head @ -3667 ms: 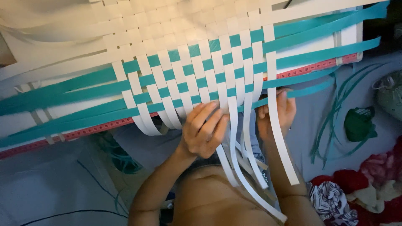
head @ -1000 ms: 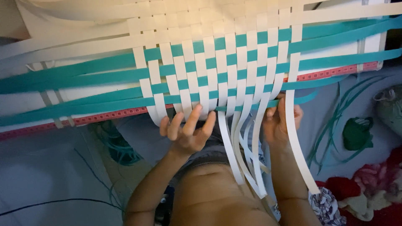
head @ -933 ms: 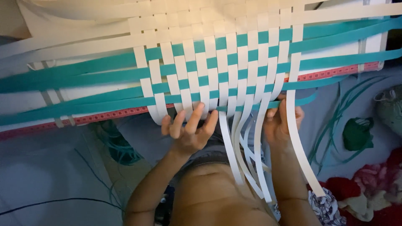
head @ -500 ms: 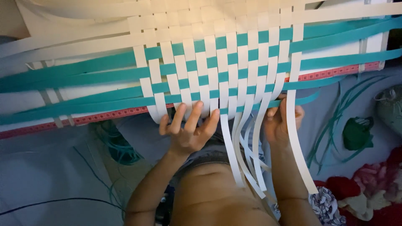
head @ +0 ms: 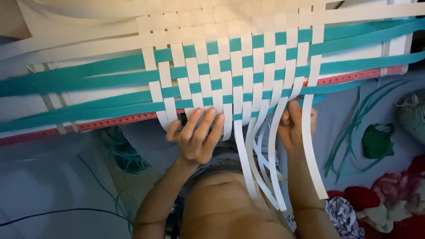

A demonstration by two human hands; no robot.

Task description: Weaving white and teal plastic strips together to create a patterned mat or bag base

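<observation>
Seen from the head camera, we work at the lower edge of a woven mat made of white strips crossed by teal strips, which spreads across the upper half of the view. Our left hand lies flat against the bottom rows of the weave, fingers spread and pointing up, the grip released and holding nothing; the fingertips touch the ends of the white strips just where the lowest teal strip passes. Our right hand sits just beside it to the right, its grip clenched around a few loose white strips at the point where they leave the weave, close to the end of a teal strip; exactly how many strips it pinches we cannot tell. From there the loose white strips hang down in a bundle between our two forearms and across our bare stomach, and one wider white strip falls outside the right wrist. A red measuring tape runs along beneath the mat's lower edge, showing on both sides of our hands. To the right, on a grey-blue cloth, lie thin loose teal strands and, near them, a dark green bundle. Farther down in the right corner sits a heap of red and patterned fabric. To the left, a tangle of teal cord lies below the tape, well apart from the left hand.
</observation>
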